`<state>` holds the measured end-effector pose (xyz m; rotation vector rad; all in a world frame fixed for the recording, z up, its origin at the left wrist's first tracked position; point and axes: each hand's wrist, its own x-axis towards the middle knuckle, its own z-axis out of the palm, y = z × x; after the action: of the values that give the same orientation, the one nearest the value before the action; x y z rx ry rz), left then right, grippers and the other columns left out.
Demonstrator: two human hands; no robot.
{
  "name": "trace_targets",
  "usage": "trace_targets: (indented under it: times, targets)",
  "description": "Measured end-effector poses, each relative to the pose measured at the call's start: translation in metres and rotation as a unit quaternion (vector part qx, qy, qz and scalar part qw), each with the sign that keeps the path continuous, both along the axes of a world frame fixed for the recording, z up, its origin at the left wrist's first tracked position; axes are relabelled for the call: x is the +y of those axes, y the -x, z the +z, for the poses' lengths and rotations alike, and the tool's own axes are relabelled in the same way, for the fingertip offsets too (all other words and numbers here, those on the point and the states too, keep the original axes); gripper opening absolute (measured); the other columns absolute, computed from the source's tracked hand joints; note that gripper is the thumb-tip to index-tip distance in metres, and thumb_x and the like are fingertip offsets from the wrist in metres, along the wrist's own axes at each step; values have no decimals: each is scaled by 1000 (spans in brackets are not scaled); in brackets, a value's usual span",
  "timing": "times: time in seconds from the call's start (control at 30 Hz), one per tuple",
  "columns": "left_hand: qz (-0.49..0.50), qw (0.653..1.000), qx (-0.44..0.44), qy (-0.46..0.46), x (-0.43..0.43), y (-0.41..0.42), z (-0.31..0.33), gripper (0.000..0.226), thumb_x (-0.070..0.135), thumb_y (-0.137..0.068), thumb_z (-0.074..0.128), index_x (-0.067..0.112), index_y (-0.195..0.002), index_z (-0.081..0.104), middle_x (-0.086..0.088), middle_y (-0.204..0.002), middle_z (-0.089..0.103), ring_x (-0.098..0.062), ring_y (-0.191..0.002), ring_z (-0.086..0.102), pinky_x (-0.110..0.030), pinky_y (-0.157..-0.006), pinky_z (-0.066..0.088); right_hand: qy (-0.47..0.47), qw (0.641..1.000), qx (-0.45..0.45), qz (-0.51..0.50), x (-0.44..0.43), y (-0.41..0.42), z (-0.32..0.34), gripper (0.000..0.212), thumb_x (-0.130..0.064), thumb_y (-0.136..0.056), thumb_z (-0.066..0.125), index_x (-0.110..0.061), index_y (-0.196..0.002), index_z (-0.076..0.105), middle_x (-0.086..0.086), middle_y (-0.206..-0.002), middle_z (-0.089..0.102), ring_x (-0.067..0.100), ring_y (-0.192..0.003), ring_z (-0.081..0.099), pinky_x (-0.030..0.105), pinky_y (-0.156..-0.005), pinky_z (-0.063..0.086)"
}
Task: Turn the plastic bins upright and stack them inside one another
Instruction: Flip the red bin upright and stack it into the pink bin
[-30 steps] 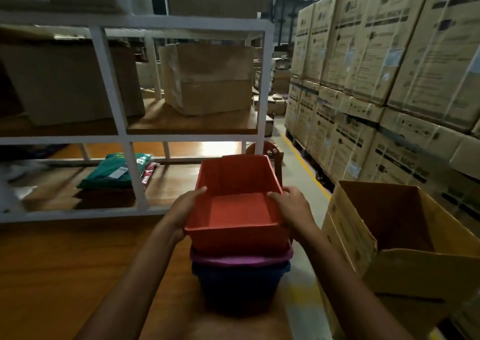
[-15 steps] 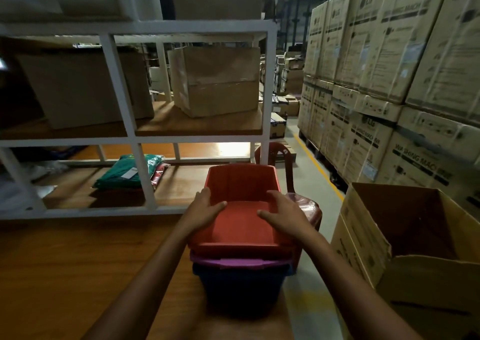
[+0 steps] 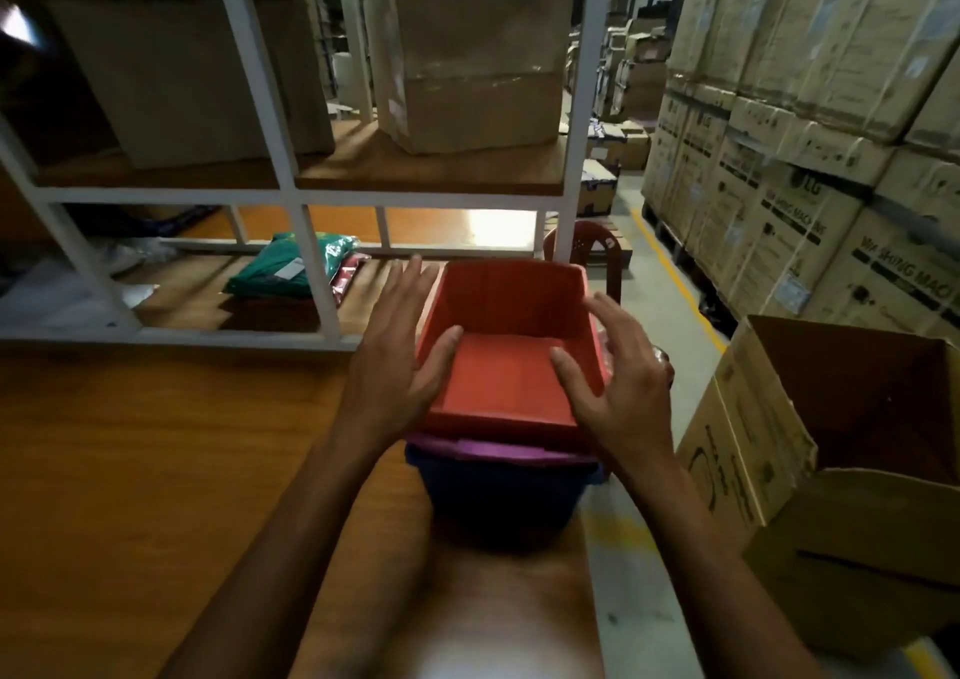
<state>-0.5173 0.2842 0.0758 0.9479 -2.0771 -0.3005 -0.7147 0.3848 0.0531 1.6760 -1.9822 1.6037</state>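
Observation:
Three plastic bins stand upright, nested in one stack near the right edge of the wooden table (image 3: 130, 470). The red bin (image 3: 511, 325) sits on top, inside a purple bin (image 3: 493, 451) of which only the rim shows, inside a dark blue bin (image 3: 498, 496) at the bottom. My left hand (image 3: 400, 356) hovers open at the red bin's left wall, fingers spread, thumb over the rim. My right hand (image 3: 613, 382) is open at the right wall, fingers apart. Neither hand grips the bin.
A white metal shelf rack (image 3: 311, 263) with cardboard boxes and folded green cloth (image 3: 291, 268) stands behind the table. An open cardboard box (image 3: 831, 470) stands on the floor to the right. A red plastic chair (image 3: 597, 247) is beyond the bins. Stacked cartons (image 3: 805, 107) line the right aisle.
The red bin has gone down into the purple one. Both hands have let go of its walls and now hover open beside it.

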Motion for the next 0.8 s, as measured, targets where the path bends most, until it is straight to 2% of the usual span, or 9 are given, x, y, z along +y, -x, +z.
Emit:
trace_targets:
  times: [0.07,0.13,0.23,0.33,0.43,0.57,0.7,0.8]
  targets:
    - [13,1000,12,10,11,-12,-6,66,39,-97,50,20,-156,28,-2,-166,20,-14,-154,11,-37,-120,18,37,999,-27,6,12,-11,-4,62,-51,-89,56,-16,-141,51,9,-143,55,20,-129,53,45,-102,51]
    - [29,999,36,21,24,-23,-13,63,35,-97,52,18,-155,31,-3,-165,24,-9,-153,13,-28,-120,18,59,997,-54,22,23,-23,-10,59,-48,-90,56,-17,-140,51,5,-142,55,19,-128,53,49,-98,53]
    - [53,996,66,23,42,-37,-28,61,35,-97,51,17,-152,33,-3,-163,28,-2,-151,14,-13,-118,17,70,994,-68,51,32,-40,-21,56,-45,-90,58,-23,-141,48,-2,-144,51,18,-129,54,48,-95,56]
    - [64,995,81,8,57,-50,-48,61,35,-96,52,13,-151,38,0,-161,30,-12,-152,21,-19,-121,21,64,991,-62,98,34,-57,-31,57,-40,-90,61,-14,-140,50,6,-146,53,19,-134,52,49,-101,51]
    - [74,994,81,-12,69,-65,-63,61,34,-95,53,8,-149,41,-6,-160,34,-18,-152,24,-22,-121,24,48,989,-59,128,34,-75,-38,60,-40,-90,61,-11,-141,49,7,-145,54,13,-137,48,36,-109,45]
    - [109,990,78,-34,81,-93,-75,61,35,-95,53,7,-148,42,-8,-158,37,-19,-151,26,-22,-120,24,43,979,-74,184,32,-100,-46,58,-36,-90,62,-5,-139,51,11,-145,54,17,-138,48,46,-106,48]
    - [156,984,71,-43,87,-133,-85,61,37,-95,52,9,-148,41,-6,-158,37,-17,-151,26,-17,-119,21,24,970,-62,233,26,-133,-53,58,-33,-89,63,-5,-138,52,12,-144,55,16,-137,49,34,-110,44]
    - [198,977,69,-43,89,-167,-90,62,40,-95,51,9,-148,42,-6,-157,38,-17,-151,26,-16,-119,21,3,961,-58,269,16,-164,-60,58,-37,-90,63,-11,-140,49,10,-147,52,19,-137,49,45,-106,48]
